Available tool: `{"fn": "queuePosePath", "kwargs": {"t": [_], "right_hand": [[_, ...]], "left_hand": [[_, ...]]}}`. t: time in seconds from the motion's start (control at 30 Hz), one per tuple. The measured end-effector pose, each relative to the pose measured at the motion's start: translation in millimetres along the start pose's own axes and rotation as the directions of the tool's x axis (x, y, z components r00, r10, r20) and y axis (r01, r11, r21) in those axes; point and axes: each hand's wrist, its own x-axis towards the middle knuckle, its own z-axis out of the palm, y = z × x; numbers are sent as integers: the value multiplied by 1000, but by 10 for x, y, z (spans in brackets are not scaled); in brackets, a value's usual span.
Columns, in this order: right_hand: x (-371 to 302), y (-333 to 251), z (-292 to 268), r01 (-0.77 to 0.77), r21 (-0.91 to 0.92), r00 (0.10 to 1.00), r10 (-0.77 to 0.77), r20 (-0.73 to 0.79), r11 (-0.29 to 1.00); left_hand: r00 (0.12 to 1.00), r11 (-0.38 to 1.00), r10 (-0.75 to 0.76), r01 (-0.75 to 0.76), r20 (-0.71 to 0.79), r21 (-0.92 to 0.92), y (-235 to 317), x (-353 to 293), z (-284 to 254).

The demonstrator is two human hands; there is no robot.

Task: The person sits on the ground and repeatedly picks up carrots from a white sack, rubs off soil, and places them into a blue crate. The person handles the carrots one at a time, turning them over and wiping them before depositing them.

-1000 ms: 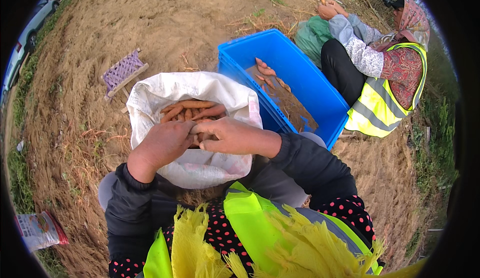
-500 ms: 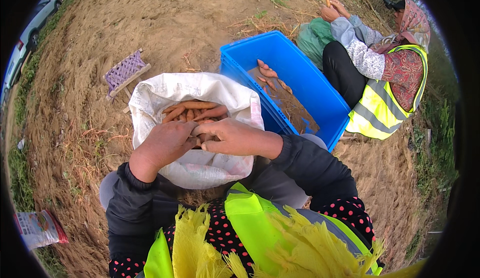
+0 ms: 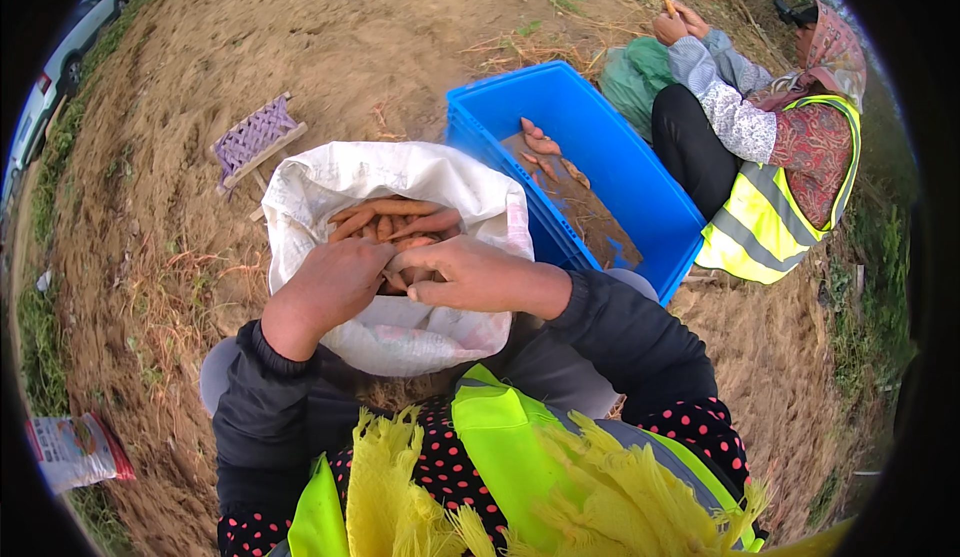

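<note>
A white woven sack [image 3: 445, 347] stands open between my knees, its rim rolled outward. Inside lie several orange-brown sweet potatoes [image 3: 400, 207], long and slim. Over the sack's mouth my left hand [image 3: 335, 279] and my right hand [image 3: 475, 272] meet at the fingertips, both closed. They appear to grip one sweet potato [image 3: 425, 276], mostly hidden by the fingers. Against the sack's right side is a blue plastic crate [image 3: 640, 192] with a few reddish sweet potatoes [image 3: 541, 143] and loose soil at its bottom.
A low stool with a purple woven seat [image 3: 255, 139] stands beyond the sack on the left. At the right a co-worker [image 3: 770, 137] in a reflective vest sits by the crate, next to a green bag [image 3: 635, 75]. A printed bag [image 3: 75, 452] lies on the soil at lower left.
The view has shifted slightly, moving the scene a little to the right. My hands stay together over the sack with almost no movement. The co-worker's hands have moved slightly.
</note>
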Motion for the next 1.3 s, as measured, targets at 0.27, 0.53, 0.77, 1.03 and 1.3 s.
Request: {"fn": "queuePosePath", "kwargs": {"t": [0.27,0.53,0.77,1.03,1.3], "right_hand": [[-42,-36,-19,27,-18,989,-29,-144,999],[14,110,-236,-140,-295,933,26,-358,945],[322,68,-158,57,-404,953,-170,-250,913],[660,964,210,-268,-664,960,248,-126,698],[583,1073,298,-177,-405,982,131,-139,897]], "left_hand": [[999,998,-39,38,29,40,20,-10,-68],[964,994,-76,52,-254,-100,-138,-158,-498],[970,998,-68,62,-234,-32,-288,-87,-499],[990,990,-140,139,-18,-36,-323,51,-150],[979,986,-168,168,-116,-5,-356,-126,-138]]}}
